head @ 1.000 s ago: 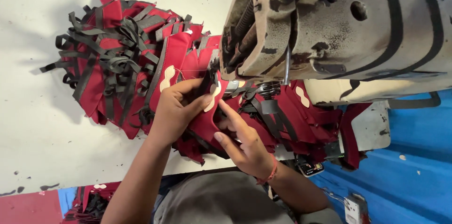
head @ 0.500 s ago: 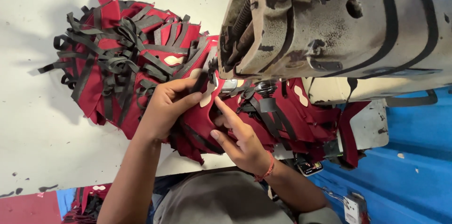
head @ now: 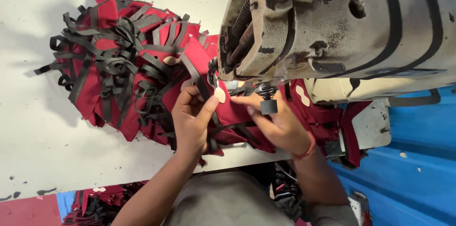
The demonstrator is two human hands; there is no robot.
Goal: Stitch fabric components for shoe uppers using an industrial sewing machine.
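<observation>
Head view: a red fabric piece [head: 235, 112] is held flat on the white table [head: 38, 126], right under the needle end of a worn grey sewing machine [head: 332, 31]. The left hand [head: 192, 121] is closed on the piece's left edge, thumb pressed on top, fingers curled under, a black strap [head: 197, 81] pinched along with it. The right hand [head: 280, 126] is laid on the fabric just beside the needle area, index finger stretched toward the presser foot; whether it is gripping or only pressing cannot be told, since the fingertips are partly hidden by a black knob [head: 269, 106] on the machine. A red band [head: 308, 147] is worn on the right wrist. A small beige patch [head: 220, 95] is seen between the two hands, at the needle. A heap of red pieces with black straps [head: 118, 74] is piled on the table to the left, touching the held piece. More red pieces [head: 327, 112] are hung off the table edge under the machine, at right. A blue surface [head: 408, 169] is seen below right.
</observation>
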